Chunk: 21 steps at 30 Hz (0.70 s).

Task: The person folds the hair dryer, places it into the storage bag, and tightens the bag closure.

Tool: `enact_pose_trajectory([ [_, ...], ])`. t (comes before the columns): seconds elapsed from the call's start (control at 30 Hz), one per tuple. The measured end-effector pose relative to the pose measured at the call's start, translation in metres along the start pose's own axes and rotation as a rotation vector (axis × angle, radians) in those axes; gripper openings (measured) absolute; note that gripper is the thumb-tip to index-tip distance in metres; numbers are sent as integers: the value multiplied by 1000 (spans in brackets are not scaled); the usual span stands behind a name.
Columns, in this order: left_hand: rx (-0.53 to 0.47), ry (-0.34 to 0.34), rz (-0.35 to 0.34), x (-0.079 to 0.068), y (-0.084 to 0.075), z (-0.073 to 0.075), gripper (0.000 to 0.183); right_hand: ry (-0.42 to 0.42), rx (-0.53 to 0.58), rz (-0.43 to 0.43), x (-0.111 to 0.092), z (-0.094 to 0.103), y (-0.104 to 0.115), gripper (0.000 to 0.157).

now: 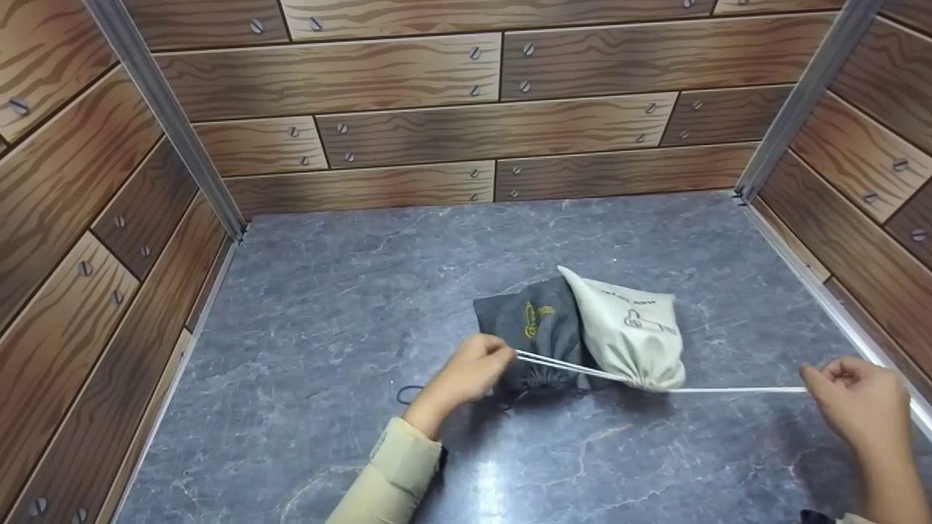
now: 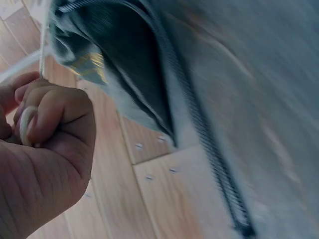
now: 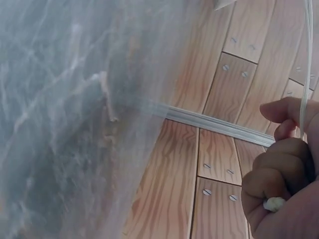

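Note:
A cream drawstring pouch with a dark printed figure lies on the grey marbled surface, its gathered mouth toward me. From that mouth a white drawstring runs taut to both sides. My left hand grips the doubled end at the left, with a loop of cord showing between its curled fingers in the left wrist view. At the right, my right hand holds the other end, and a knot pokes out of its fist. Beneath the left cord lies a dark grey pouch with a yellow print, also gathered.
The dark cord of the grey pouch loops out on the surface by my left wrist. Wood-plank-patterned walls stand at the back and both sides, joined by metal corner posts. A metal strip edges the surface at right.

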State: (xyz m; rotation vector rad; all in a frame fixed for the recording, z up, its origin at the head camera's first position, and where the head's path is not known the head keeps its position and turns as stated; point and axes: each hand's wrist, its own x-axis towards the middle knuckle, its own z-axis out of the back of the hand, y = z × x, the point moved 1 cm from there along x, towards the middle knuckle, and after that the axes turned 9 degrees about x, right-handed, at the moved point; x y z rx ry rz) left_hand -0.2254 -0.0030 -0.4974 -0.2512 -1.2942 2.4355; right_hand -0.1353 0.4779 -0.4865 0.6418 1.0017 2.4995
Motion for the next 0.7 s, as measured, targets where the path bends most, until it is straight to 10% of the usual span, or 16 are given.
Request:
enact_pose_trajectory([
  [0.4,99,17,-72,-14,-13,10,37,173,256,201,-7,-16,38,19],
  [0.7,352,-227,-134,-8,-22,27,26,150,238,461,3,-43,75,40],
])
